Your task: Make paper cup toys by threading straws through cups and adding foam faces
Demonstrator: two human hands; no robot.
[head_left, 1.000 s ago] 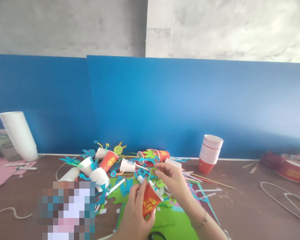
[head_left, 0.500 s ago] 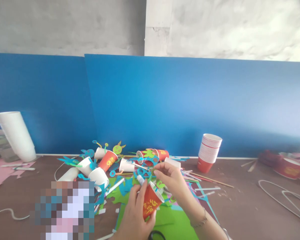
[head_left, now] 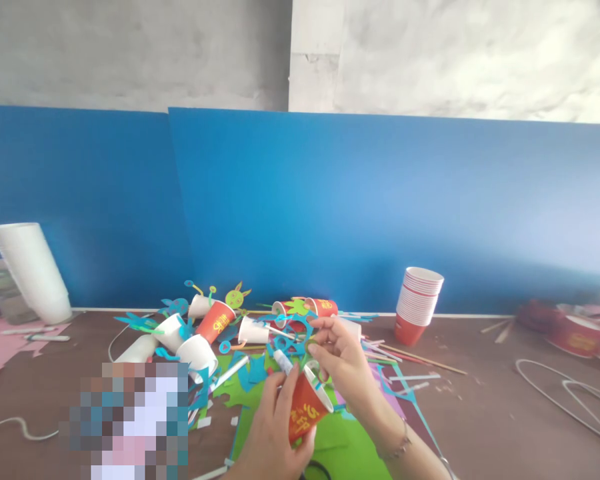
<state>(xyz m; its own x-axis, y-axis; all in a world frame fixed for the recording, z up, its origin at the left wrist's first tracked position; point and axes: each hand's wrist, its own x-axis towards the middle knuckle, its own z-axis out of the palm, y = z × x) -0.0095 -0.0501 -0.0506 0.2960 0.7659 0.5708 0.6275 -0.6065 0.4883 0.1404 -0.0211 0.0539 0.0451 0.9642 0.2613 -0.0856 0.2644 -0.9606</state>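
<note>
My left hand (head_left: pixel 275 423) is wrapped around a red paper cup (head_left: pixel 310 408) with yellow lettering, its mouth tilted up to the right. At that rim, the fingers of my right hand (head_left: pixel 347 363) pinch a small green paper piece (head_left: pixel 309 345); a green strip runs down toward the cup's opening. Just beyond the left fingertips is a white tube (head_left: pixel 283 361); whether the fingers touch it I cannot tell. Green paper (head_left: pixel 350 443) lies beneath both hands. A black ring-shaped handle (head_left: pixel 316 469) is partly hidden by the left wrist.
Several decorated cups (head_left: pixel 216 322) lie in a pile with blue and green paper cutouts. Sticks (head_left: pixel 430 361) spread to the right. A stack of cups (head_left: pixel 420 303) stands by the blue partition (head_left: pixel 380 213); a white stack (head_left: pixel 33 273) leans at left. A cable (head_left: pixel 563 400) loops on the right.
My left hand and the red cup have shifted slightly to the right, with the mouth tipped further toward my right hand. My right hand keeps its pinch close to the rim.
</note>
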